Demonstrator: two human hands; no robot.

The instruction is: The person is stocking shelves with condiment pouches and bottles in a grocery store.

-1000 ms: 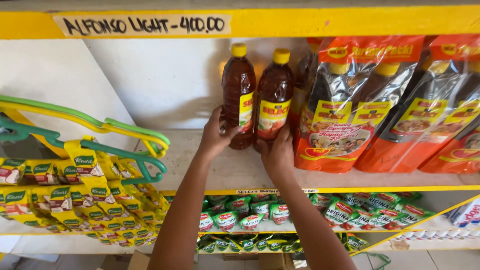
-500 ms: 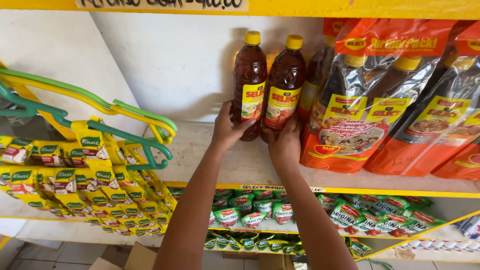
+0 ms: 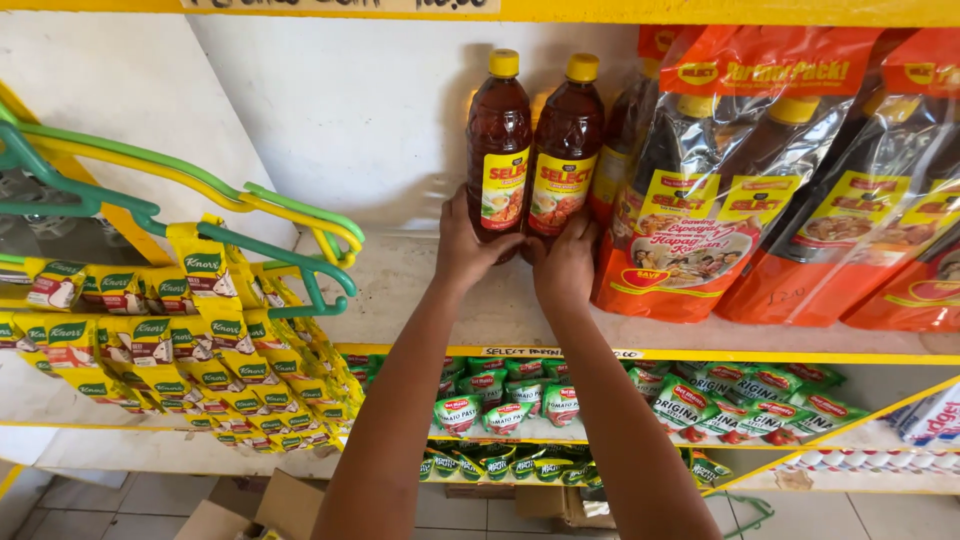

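Note:
Two tall bottles of dark brown sauce with yellow caps stand side by side on a white shelf [image 3: 420, 290]. My left hand [image 3: 466, 246] wraps the base of the left bottle [image 3: 499, 140]. The base of the right bottle [image 3: 566, 145] is held by my right hand [image 3: 565, 268]. Both bottles are upright and touch each other. Both forearms reach up from the bottom of the view.
Red and orange bundle packs of bottles [image 3: 705, 190] stand right of the two bottles. Yellow and green sachet strips [image 3: 190, 340] hang from green and yellow hangers [image 3: 200, 210] at left. Small tomato sauce pouches [image 3: 500, 395] fill the lower shelf. A cardboard box [image 3: 250, 510] lies on the floor.
The view has drifted down and closer. My hands have slid lower on the two bottles, which now stand on the shelf near the orange packs.

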